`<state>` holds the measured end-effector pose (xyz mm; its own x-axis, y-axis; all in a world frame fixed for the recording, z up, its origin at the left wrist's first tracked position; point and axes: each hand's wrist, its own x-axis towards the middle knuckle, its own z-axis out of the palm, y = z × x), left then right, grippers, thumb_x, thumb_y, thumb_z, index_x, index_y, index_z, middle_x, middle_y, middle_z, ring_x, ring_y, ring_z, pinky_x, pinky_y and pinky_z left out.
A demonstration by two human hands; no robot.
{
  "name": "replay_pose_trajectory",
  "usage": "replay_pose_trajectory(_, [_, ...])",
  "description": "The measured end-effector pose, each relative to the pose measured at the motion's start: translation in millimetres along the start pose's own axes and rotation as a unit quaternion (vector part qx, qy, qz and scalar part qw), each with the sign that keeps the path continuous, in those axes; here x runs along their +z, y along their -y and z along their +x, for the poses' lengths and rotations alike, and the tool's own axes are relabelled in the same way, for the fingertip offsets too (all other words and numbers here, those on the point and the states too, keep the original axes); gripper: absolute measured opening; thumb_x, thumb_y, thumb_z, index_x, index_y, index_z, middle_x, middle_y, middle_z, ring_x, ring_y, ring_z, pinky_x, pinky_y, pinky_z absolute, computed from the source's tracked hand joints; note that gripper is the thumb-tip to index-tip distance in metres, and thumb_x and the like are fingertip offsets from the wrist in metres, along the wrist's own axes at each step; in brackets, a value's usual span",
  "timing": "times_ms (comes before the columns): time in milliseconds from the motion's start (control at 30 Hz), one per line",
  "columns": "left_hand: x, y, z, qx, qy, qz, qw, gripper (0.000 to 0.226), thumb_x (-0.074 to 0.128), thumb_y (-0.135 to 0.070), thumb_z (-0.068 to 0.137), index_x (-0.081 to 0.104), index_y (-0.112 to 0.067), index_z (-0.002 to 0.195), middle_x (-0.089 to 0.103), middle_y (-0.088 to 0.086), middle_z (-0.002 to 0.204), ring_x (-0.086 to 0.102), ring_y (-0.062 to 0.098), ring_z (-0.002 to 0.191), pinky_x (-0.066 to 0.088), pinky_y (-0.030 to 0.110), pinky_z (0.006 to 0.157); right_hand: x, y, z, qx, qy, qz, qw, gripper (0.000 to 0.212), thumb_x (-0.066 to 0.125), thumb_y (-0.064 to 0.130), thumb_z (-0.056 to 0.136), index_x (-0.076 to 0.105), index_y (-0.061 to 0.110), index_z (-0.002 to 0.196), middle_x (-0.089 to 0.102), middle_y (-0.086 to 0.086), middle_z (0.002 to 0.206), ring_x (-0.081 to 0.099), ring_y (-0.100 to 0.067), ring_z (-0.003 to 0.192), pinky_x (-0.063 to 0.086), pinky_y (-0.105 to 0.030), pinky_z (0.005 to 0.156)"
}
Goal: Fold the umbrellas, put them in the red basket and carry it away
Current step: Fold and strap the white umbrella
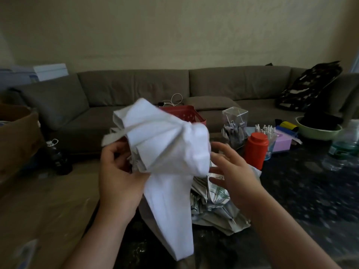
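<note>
Sofa [136, 88]: one, grey-brown, stretching along the far wall, with a dark patterned blanket [308, 86] lying on its right end.
Table [303, 200]: one, dark and speckled, filling the right and lower middle; bare stretch showing toward the near right, far edge crowded with small things.
Floor [48, 200]: tan, lying open on the left between table edge and cardboard box [15, 140].
White umbrella [167, 150]: one, half collapsed, being held up above the table's near left corner; canopy bunching in loose pleats at the top, one long panel hanging down, strap sticking out left.
Patterned umbrella [215, 202]: one, pale with green leaf print, lying crumpled on the table just behind the white one.
Red basket [186, 115]: one, sitting at the table's far edge, partly hidden behind the white canopy.
Left hand [118, 171]: gripping the white umbrella from beneath, fingers curling into the folds.
Right hand [233, 167]: hovering just beside the canopy, fingers spread wide, holding nothing.
Red bottle [256, 150]: one, standing right of the hands.
</note>
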<state>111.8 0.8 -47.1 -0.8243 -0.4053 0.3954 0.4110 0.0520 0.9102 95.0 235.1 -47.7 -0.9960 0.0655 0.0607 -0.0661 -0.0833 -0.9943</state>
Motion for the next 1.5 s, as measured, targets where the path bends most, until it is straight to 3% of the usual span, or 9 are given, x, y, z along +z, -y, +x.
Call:
replay_pose_trajectory(167, [-3.6, -6.3, -3.4, 0.070, 0.049, 0.039, 0.996, 0.063, 0.076, 0.017, 0.084, 0.055, -0.033, 0.117, 0.073, -0.016, 0.103, 0.068, -0.014, 0.096, 0.053, 0.008, 0.077, -0.3, -7.7, 2.5, 0.068, 0.038, 0.049, 0.996, 0.017, 0.060, 0.041, 0.104, 0.071, 0.043, 0.117, 0.076, -0.007, 0.118, 0.073, -0.032, 0.098, 0.057, -0.045, 0.086])
replay_pose_trajectory(433, [-2.4, -4.6, -5.6, 0.117, 0.082, 0.091, 0.986, 0.090, 0.088, 0.009, 0.074, 0.053, -0.067, 0.106, 0.073, -0.032, 0.115, 0.070, -0.002, 0.112, 0.053, 0.014, 0.090, -12.9, -11.3, 2.4, 0.057, 0.041, 0.037, 0.997, 0.022, 0.065, 0.041, 0.101, 0.066, 0.044, 0.123, 0.073, 0.000, 0.124, 0.072, -0.030, 0.110, 0.059, -0.049, 0.095])
replay_pose_trajectory(567, [-1.6, -17.9, -7.3, 0.133, 0.113, 0.084, 0.981, 0.089, 0.090, 0.001, 0.075, 0.049, -0.068, 0.114, 0.070, -0.024, 0.128, 0.068, 0.002, 0.120, 0.055, 0.025, 0.098, -11.6, -16.6, 0.6, 0.030, 0.128, 0.026, 0.991, 0.080, 0.089, 0.046, 0.078, 0.049, 0.050, 0.146, 0.069, 0.007, 0.135, 0.070, -0.025, 0.120, 0.058, -0.053, 0.099])
replay_pose_trajectory(633, [2.9, -26.2, -9.2, 0.127, 0.130, 0.052, 0.982, 0.090, 0.091, -0.002, 0.073, 0.050, -0.068, 0.118, 0.068, -0.018, 0.133, 0.070, 0.008, 0.119, 0.057, 0.029, 0.095, -9.6, -25.0, -0.1, 0.027, 0.194, 0.053, 0.979, 0.097, 0.099, 0.043, 0.062, 0.053, 0.032, 0.147, 0.072, -0.004, 0.134, 0.071, -0.029, 0.119, 0.061, -0.049, 0.092])
replay_pose_trajectory(867, [11.0, -30.7, -5.0, -0.045, 0.123, -0.063, 0.989, 0.056, 0.086, -0.004, 0.079, 0.061, -0.037, 0.117, 0.077, -0.013, 0.117, 0.077, 0.016, 0.104, 0.059, 0.033, 0.082, 4.1, -16.3, -3.1, 0.117, 0.117, 0.183, 0.969, 0.048, 0.077, 0.033, 0.080, 0.072, 0.009, 0.121, 0.079, -0.012, 0.112, 0.079, -0.025, 0.092, 0.064, -0.039, 0.072])
replay_pose_trajectory(1000, [7.4, -26.9, -2.9, -0.076, 0.154, -0.061, 0.983, 0.035, 0.084, -0.023, 0.076, 0.074, -0.039, 0.105, 0.077, -0.012, 0.115, 0.074, 0.013, 0.110, 0.058, 0.034, 0.087, 0.5, -8.1, -1.1, 0.133, 0.038, 0.241, 0.961, 0.016, 0.074, 0.026, 0.092, 0.086, 0.023, 0.081, 0.082, -0.008, 0.096, 0.080, -0.019, 0.078, 0.060, -0.039, 0.077])
replay_pose_trajectory(1200, [3.6, -28.9, -7.0, -0.005, 0.137, 0.029, 0.990, 0.010, 0.076, -0.026, 0.094, 0.077, -0.035, 0.098, 0.076, -0.014, 0.099, 0.070, 0.001, 0.097, 0.055, 0.020, 0.082, -8.9, -7.1, 8.6, 0.145, -0.086, 0.288, 0.943, 0.033, 0.077, 0.025, 0.095, 0.071, 0.008, 0.122, 0.081, -0.011, 0.104, 0.080, -0.026, 0.093, 0.064, -0.042, 0.079])
replay_pose_trajectory(1333, [2.1, -40.1, -15.4, -0.035, 0.207, 0.028, 0.977, 0.022, 0.066, -0.054, 0.088, 0.077, -0.035, 0.090, 0.068, -0.008, 0.080, 0.064, 0.006, 0.079, 0.048, 0.027, 0.077, -13.9, -8.1, 12.0, 0.125, -0.102, 0.289, 0.944, 0.036, 0.079, 0.025, 0.094, 0.070, 0.008, 0.124, 0.081, -0.011, 0.106, 0.080, -0.028, 0.096, 0.065, -0.040, 0.074])
replay_pose_trajectory(1500, [2.6, -43.6, -28.3, -0.005, 0.271, 0.160, 0.949, 0.025, 0.078, -0.053, 0.086, 0.064, -0.044, 0.104, 0.063, -0.001, 0.087, 0.064, 0.018, 0.081, 0.056, 0.040, 0.077, -16.9, -1.8, 11.2, 0.112, -0.114, 0.306, 0.939, 0.023, 0.077, 0.025, 0.095, 0.072, 0.009, 0.111, 0.081, -0.011, 0.106, 0.078, -0.030, 0.104, 0.063, -0.046, 0.091])
